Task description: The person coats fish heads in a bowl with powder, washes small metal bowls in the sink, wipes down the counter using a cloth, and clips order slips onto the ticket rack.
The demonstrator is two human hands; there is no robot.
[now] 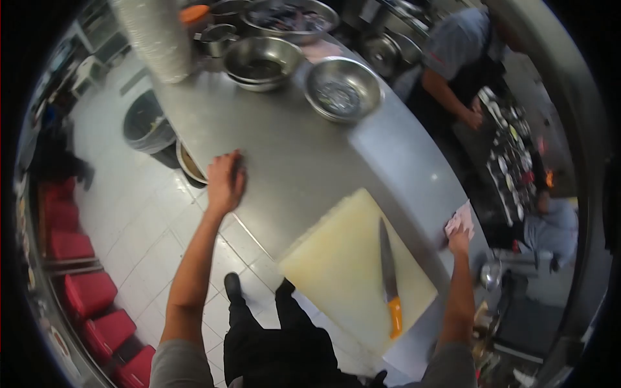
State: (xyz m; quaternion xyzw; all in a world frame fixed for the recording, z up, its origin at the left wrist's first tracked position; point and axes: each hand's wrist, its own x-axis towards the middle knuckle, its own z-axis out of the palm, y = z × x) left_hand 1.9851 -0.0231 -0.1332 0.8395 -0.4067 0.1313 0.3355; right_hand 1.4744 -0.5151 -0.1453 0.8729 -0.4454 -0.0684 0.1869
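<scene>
1. Pale pink cloth (463, 215): crumpled, creased, lighter where it catches the light. Lies on the steel counter (284, 152), close by its right-hand edge. Weave and any print too blurred to read.
2. Right hand (458, 238): fingers gathered over the cloth, holding it bunched against the metal. Fingertips partly lost in the folds; underside of the cloth hidden.
3. Cutting board (339, 271): yellowish-white, between the two arms, set aslant. Knife (389, 275) lies flat on it, blade pointing away from the wearer, orange handle toward the near corner.
4. Left hand (226, 181): at the counter's left edge, bare, fingers loosely spread, nothing held. Palm turned out of sight.
5. Beyond: two steel bowl groups, the nearer bowl (343, 89) with a shiny interior; contents hard to make out. Large basin (289, 19) of dark pieces, unidentifiable.
6. Upper right: a co-worker (456, 64) in a grey sleeve, partly cut off by the dark lens rim.
</scene>
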